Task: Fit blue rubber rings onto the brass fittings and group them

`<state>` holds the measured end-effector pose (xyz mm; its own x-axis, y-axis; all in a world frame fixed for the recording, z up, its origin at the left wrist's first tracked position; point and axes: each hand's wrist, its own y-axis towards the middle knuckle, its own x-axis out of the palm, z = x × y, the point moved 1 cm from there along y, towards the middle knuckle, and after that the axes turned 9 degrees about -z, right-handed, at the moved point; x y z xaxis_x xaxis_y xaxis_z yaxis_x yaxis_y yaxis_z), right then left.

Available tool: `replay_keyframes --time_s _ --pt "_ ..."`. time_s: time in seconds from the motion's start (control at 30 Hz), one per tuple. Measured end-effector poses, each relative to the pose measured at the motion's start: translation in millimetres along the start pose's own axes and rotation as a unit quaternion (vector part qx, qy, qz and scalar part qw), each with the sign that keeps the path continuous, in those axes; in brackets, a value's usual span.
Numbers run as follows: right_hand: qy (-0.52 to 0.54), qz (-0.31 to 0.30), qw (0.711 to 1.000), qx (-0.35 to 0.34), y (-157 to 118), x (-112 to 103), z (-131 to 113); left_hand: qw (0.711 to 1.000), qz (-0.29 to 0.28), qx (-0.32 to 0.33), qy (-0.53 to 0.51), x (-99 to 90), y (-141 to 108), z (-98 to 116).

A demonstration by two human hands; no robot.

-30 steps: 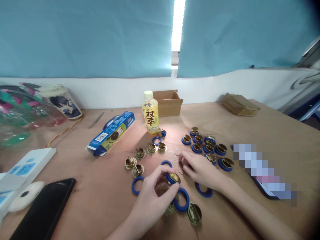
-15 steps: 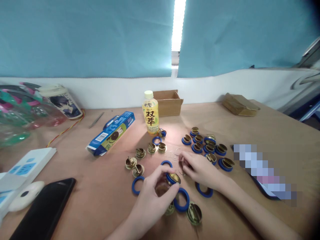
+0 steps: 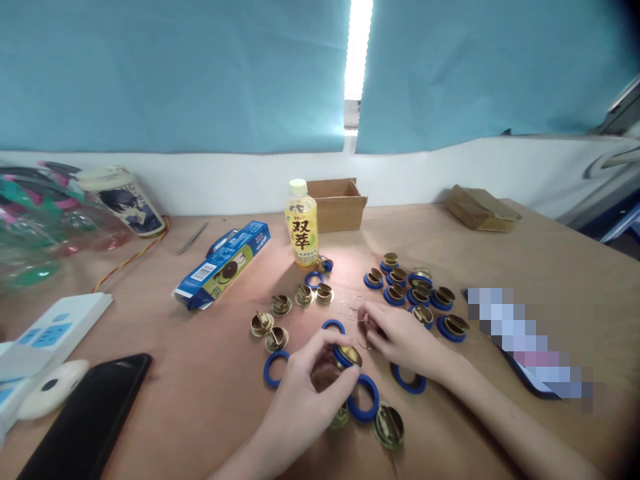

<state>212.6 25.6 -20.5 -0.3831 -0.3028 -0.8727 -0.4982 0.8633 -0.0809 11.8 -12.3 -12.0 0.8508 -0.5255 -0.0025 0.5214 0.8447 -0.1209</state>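
Observation:
My left hand [image 3: 307, 383] is closed on a round brass-coloured fitting with a blue ring [image 3: 348, 357], held by its edges between thumb and fingers. Beside it, the fingers of my right hand [image 3: 400, 337] pinch a thin wire ring [image 3: 363, 343] close to the table. Another fine wire ring [image 3: 346, 311] lies just past those fingertips. Loose blue rings [image 3: 363, 399] and bare brass fittings [image 3: 389, 427] surround my left hand. More bare fittings [image 3: 277, 339] lie to the left. Several blue-ringed fittings [image 3: 421, 293] are grouped beyond my right hand.
A yellow-labelled drink bottle [image 3: 302, 227] stands before an open cardboard box [image 3: 337, 212]. On the left are a blue carton [image 3: 223, 267], tweezers [image 3: 193, 238], a dark phone [image 3: 90, 417] and spray bottles [image 3: 65, 220]. A blurred-out phone [image 3: 530, 353] lies at right.

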Motion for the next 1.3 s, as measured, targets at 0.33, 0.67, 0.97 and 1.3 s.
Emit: replay_keyframes --time_s 0.33,0.67,0.97,1.3 --pt "-0.004 0.002 1.0 -0.001 -0.3 2.0 1.8 0.998 -0.004 -0.01 0.066 1.4 -1.6 4.2" --pt "-0.006 0.004 1.0 0.0 0.1 2.8 1.5 0.996 -0.02 -0.012 0.081 3.0 -2.8 7.3" --pt "-0.006 0.003 1.0 -0.001 0.7 2.9 2.1 0.996 -0.026 -0.009 0.08 3.5 -2.9 5.7" --pt "-0.002 0.003 1.0 0.002 -0.2 2.4 0.5 0.996 -0.023 -0.014 0.08 4.1 -3.0 7.2"
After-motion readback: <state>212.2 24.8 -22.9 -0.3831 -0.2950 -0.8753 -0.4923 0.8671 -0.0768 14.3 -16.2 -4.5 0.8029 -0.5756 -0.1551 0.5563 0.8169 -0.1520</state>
